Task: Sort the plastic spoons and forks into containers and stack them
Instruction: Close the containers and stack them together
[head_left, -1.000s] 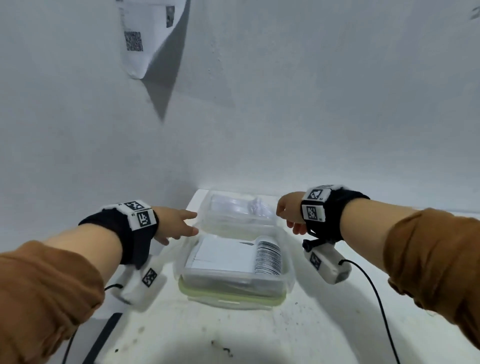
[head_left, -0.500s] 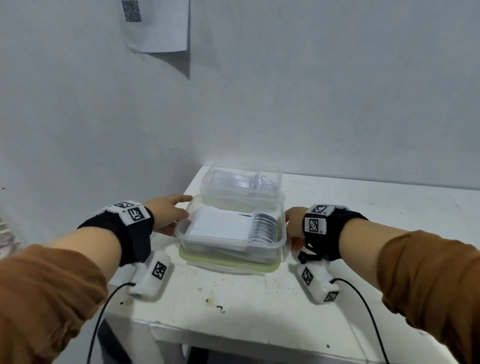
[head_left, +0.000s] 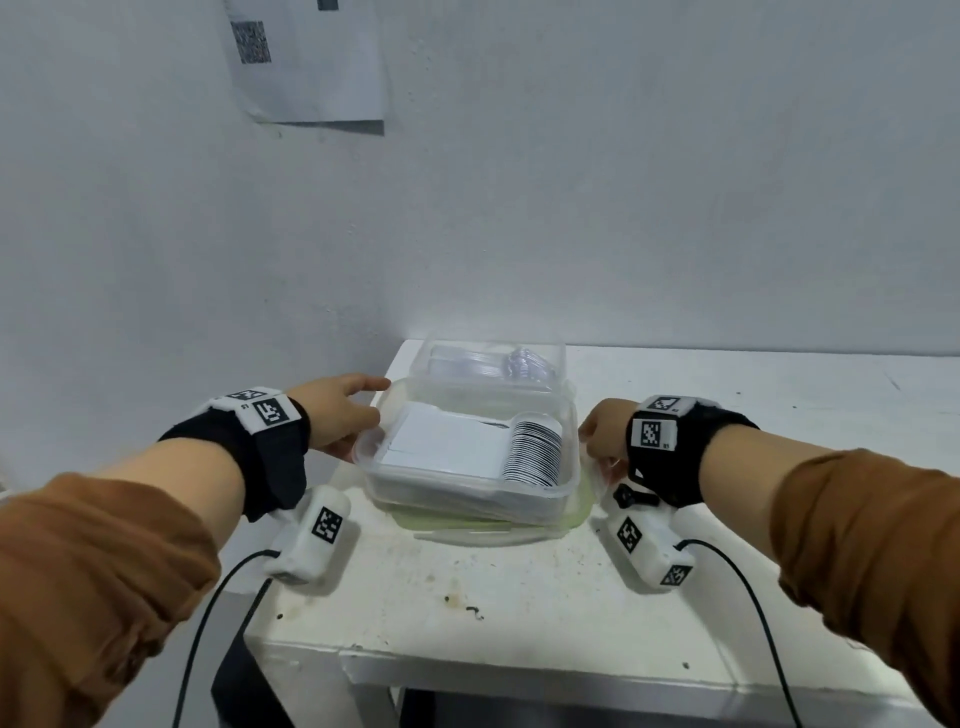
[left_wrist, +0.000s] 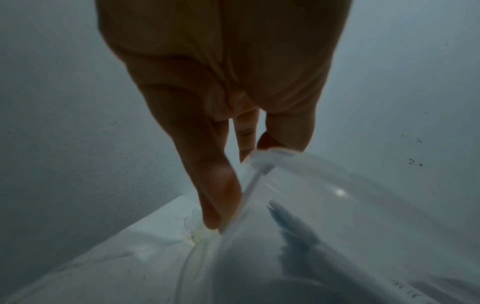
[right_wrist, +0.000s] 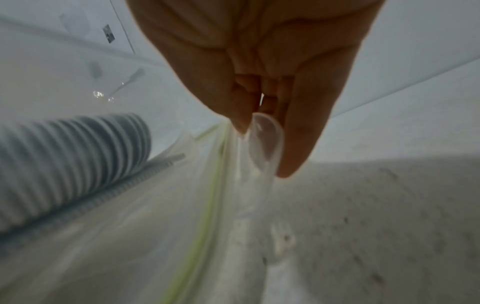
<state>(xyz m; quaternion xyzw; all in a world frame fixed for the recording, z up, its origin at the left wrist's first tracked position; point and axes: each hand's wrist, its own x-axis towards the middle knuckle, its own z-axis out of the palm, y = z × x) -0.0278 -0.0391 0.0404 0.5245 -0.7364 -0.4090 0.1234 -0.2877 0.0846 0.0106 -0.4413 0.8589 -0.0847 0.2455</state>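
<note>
Flanking the clear rectangular plastic container with the green-sealed lid under it (head_left: 470, 467), the two hands sit at its opposite short ends, so its long axis runs straight from one palm to the other. The left hand (head_left: 340, 415) lies against the container's left end with fingers nearly straight along the wall, the thumb at the rim; in the left wrist view the fingertips (left_wrist: 213, 218) reach down to the base beside the lid edge. The right hand (head_left: 605, 434) is at the right end, and the right wrist view shows thumb and fingers pinching a clear latch flap (right_wrist: 262, 144) of the lid. Inside the container lies a row of white plastic cutlery with dark-striped edges (head_left: 535, 449). Behind it, touching its far side, stands a smaller clear plastic box holding transparent cutlery (head_left: 488, 364). Both rest on the white table (head_left: 519, 597). Neither hand is nearer; any lift probably needs both ends raised evenly.
</note>
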